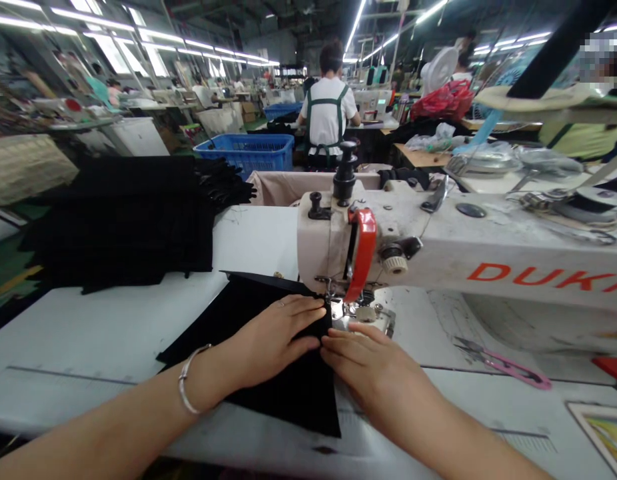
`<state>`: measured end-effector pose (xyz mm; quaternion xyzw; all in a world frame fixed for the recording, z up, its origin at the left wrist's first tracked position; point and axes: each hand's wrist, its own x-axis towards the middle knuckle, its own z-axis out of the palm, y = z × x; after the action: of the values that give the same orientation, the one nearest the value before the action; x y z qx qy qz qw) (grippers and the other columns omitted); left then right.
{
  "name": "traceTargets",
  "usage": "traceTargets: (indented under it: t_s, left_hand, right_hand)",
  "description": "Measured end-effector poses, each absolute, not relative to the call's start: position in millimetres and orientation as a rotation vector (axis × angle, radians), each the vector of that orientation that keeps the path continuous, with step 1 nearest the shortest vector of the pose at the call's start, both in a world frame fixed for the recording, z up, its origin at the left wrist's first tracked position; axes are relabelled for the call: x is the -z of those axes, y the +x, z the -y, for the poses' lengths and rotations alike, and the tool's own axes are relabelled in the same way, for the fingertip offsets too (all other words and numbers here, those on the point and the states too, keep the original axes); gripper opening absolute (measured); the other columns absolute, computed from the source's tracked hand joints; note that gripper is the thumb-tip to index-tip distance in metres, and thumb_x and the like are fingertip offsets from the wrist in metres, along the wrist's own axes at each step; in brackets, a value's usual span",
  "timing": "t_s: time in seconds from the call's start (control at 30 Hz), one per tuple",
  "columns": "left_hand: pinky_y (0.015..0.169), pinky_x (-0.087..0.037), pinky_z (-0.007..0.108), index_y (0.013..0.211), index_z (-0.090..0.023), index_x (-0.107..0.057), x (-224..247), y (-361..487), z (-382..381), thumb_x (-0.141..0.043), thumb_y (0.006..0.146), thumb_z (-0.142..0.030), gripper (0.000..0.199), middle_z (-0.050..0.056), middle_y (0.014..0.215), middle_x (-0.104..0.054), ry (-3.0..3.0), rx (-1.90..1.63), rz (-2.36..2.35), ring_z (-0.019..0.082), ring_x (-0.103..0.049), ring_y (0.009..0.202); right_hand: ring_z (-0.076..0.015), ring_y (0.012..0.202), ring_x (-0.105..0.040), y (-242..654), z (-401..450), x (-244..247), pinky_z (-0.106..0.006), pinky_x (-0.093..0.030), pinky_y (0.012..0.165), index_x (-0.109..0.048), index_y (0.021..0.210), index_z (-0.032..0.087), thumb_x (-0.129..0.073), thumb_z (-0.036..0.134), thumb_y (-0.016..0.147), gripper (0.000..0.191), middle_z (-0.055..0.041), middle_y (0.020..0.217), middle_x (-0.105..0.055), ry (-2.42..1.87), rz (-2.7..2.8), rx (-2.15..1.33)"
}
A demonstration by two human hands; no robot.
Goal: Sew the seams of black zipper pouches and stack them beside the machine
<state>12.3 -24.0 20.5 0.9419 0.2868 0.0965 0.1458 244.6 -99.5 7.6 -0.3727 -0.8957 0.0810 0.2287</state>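
Black cloth (293,393) in the head view: where does it lie, please?

It lies flat on the worktop (113,327), its far right corner at the needle end of the sewing machine (428,233).

And the hands?

The left hand (268,337) rests palm down on it, fingers extended, not clamped. The right hand (378,367) is at the right edge, its fingertips near the left thumb; whether it pinches the cloth, I cannot tell.

How would this cloth handle?

I judge it light and not fragile, soft but a little stiff, because its edges lie rather straight. The matt surface suggests little slipperiness.

Where to hold it?

Flat on the middle and lightly at the right edge, I think, with fingertips clear of the needle end.
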Motion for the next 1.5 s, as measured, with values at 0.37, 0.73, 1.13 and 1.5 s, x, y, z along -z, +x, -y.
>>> traceTargets:
  t_s: [0.37, 0.73, 1.13, 1.5]
  left_hand:
    - [0.109, -0.048, 0.038, 0.139, -0.021, -0.050, -11, -8, 100, -0.042, 0.087, -0.003, 0.056, 0.003, 0.140, -0.058, 2.707, -0.551, -0.885, 0.017, -0.052, 0.132]
    - [0.102, -0.051, 0.023, 0.124, -0.033, -0.063, -14, -11, 93, -0.051, 0.099, -0.023, 0.029, -0.005, 0.123, -0.068, 2.250, -0.784, -1.179, 0.012, -0.064, 0.114]
    - [0.101, -0.051, 0.029, 0.121, -0.028, -0.066, -12, -11, 95, -0.050, 0.099, -0.026, 0.027, 0.000, 0.121, -0.069, 2.224, -0.807, -1.229, 0.017, -0.064, 0.113]
    - [0.101, -0.051, 0.032, 0.122, -0.026, -0.065, -12, -10, 96, -0.048, 0.100, -0.025, 0.027, 0.002, 0.121, -0.068, 2.244, -0.790, -1.241, 0.019, -0.064, 0.114]
  right_hand:
    - [-0.0299, 0.093, -0.059, 261, 64, -8, -0.044, -0.053, 0.080, -0.064, 0.096, 0.013, -0.067, 0.014, 0.088, 0.009, -0.0120, 0.098, -0.063, -1.585, 2.307, 0.010]
    - [-0.0250, 0.093, -0.055, 237, 160, -7, -0.040, -0.047, 0.079, -0.062, 0.117, 0.022, -0.071, 0.023, 0.087, 0.032, -0.0067, 0.108, -0.062, -1.154, 2.242, -0.501]
    - [-0.0199, 0.080, -0.053, 221, 160, 10, -0.033, -0.042, 0.069, -0.063, 0.103, 0.019, -0.054, 0.016, 0.098, 0.011, -0.0037, 0.095, -0.064, -1.114, 2.073, -0.348]
    - [-0.0221, 0.083, -0.054, 224, 166, 12, -0.035, -0.044, 0.073, -0.062, 0.100, 0.019, -0.057, 0.017, 0.094, 0.008, -0.0053, 0.096, -0.062, -1.212, 1.992, -0.380]
